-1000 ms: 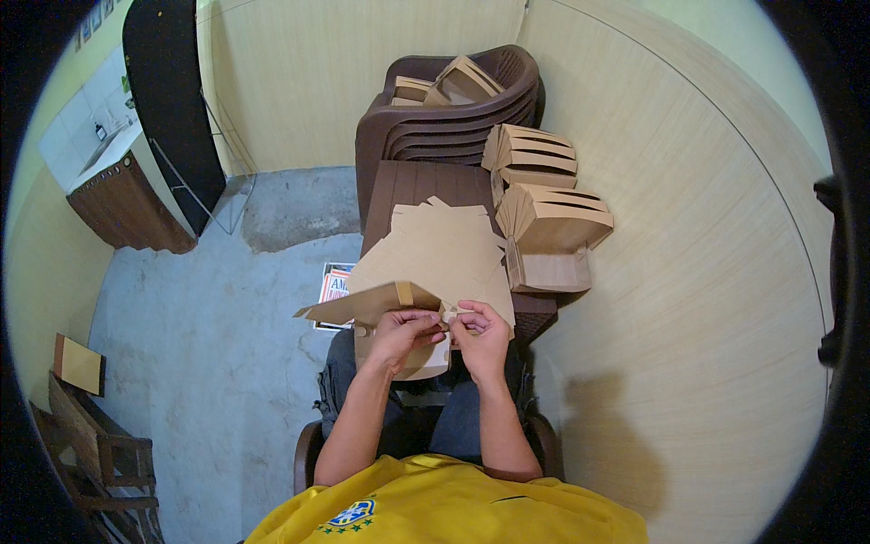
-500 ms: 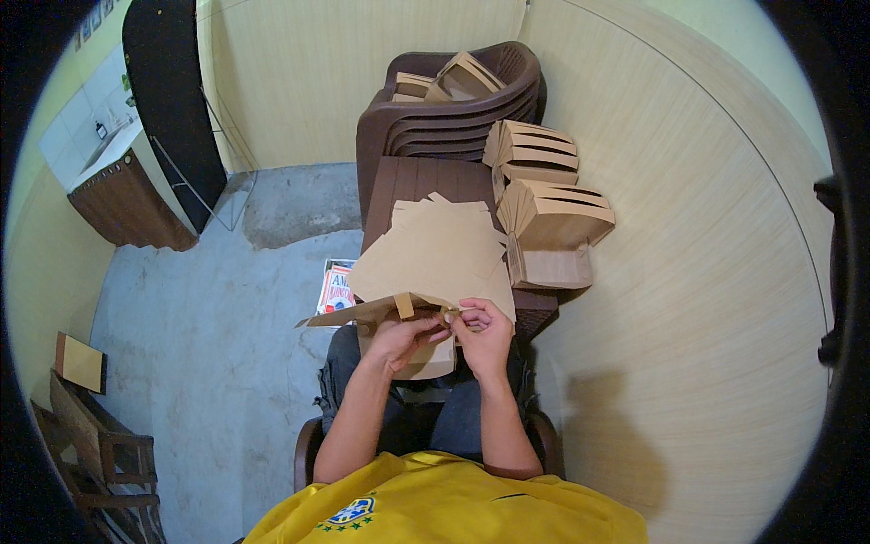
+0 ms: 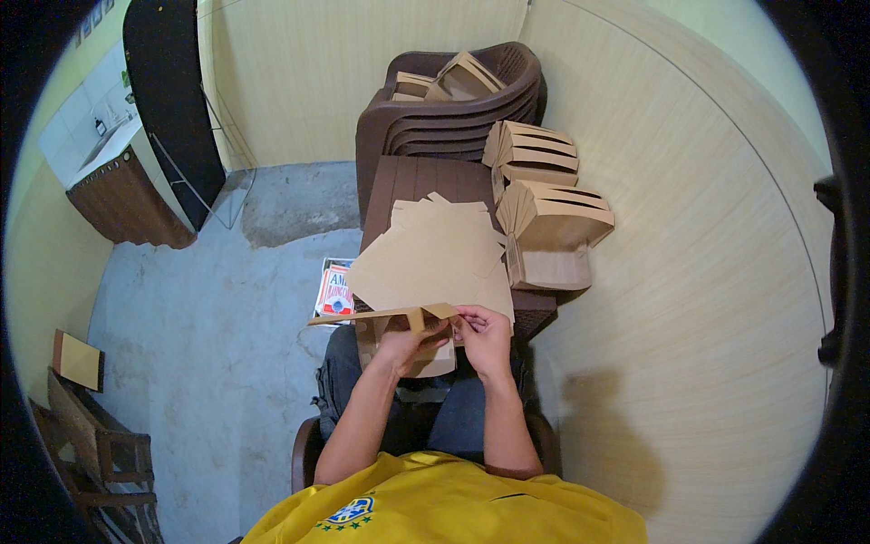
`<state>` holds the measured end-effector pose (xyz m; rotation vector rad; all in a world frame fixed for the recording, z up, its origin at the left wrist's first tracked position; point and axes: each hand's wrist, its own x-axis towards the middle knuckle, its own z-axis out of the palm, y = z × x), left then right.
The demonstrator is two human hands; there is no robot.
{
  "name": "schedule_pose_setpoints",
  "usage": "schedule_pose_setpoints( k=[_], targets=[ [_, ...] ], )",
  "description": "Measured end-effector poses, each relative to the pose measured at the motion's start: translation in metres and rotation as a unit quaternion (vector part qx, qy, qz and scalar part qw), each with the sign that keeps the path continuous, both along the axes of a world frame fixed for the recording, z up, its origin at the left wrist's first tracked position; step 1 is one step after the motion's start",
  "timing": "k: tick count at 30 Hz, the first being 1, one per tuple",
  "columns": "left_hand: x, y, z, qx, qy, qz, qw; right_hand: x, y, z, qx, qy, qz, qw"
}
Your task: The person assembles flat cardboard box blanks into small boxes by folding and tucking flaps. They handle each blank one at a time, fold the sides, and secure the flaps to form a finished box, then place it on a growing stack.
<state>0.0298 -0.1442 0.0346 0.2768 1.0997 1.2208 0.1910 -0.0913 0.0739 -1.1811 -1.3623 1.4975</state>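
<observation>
A partly folded brown cardboard box (image 3: 433, 368) rests at my lap, against the near edge of the brown table. One long panel stands nearly edge-on, and a small flap hangs down near my left hand. My left hand (image 3: 406, 350) reaches under that panel with its fingers curled at the box's inner side; part of them is hidden by the flap. At the box's right corner my right hand (image 3: 485, 337) pinches the cardboard between thumb and fingers. Just beyond lies a loose stack of flat brown cardboard sheets (image 3: 426, 258).
Folded cardboard boxes (image 3: 553, 227) are nested in rows along the table's right side by the wall. More boxes (image 3: 467, 77) sit on stacked brown chairs (image 3: 381, 127) behind the table (image 3: 399, 177). A printed white, red and blue box (image 3: 335, 292) is left of the table.
The standing panel has tilted, its left end shifting slightly right and its right corner folding over. My right hand has moved slightly down at that corner; my left hand has turned in under the panel.
</observation>
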Motion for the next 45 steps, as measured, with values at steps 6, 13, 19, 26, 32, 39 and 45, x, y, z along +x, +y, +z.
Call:
schedule_pose_setpoints(
  k=[6, 13, 19, 26, 32, 39, 45],
  targets=[
    [0.000, 0.008, -0.052, 0.054, -0.054, 0.059, 0.995, -0.006, -0.002, -0.015, 0.060, 0.014, -0.031, 0.998],
    [0.018, 0.006, -0.023, 0.047, 0.093, 0.101, 0.989, -0.012, 0.003, -0.019, 0.059, 0.057, -0.037, 0.996],
    [0.015, -0.003, 0.019, 0.060, 0.456, -0.006, 0.888, -0.010, 0.011, -0.024, 0.016, -0.007, -0.001, 1.000],
    [-0.051, -0.053, 0.052, 0.070, 0.537, 0.184, 0.820, 0.020, 0.031, -0.035, 0.095, -0.111, -0.014, 0.989],
    [-0.103, -0.058, 0.034, 0.104, 0.218, 0.053, 0.969, 0.028, 0.033, -0.030, 0.042, -0.104, 0.035, 0.993],
    [-0.084, -0.058, 0.003, 0.121, 0.283, 0.001, 0.951, 0.037, 0.029, -0.032, 0.129, -0.121, 0.059, 0.983],
    [-0.086, -0.054, 0.003, 0.155, 0.277, 0.004, 0.948, 0.039, 0.036, -0.031, 0.045, 0.189, 0.205, 0.959]
  ],
)
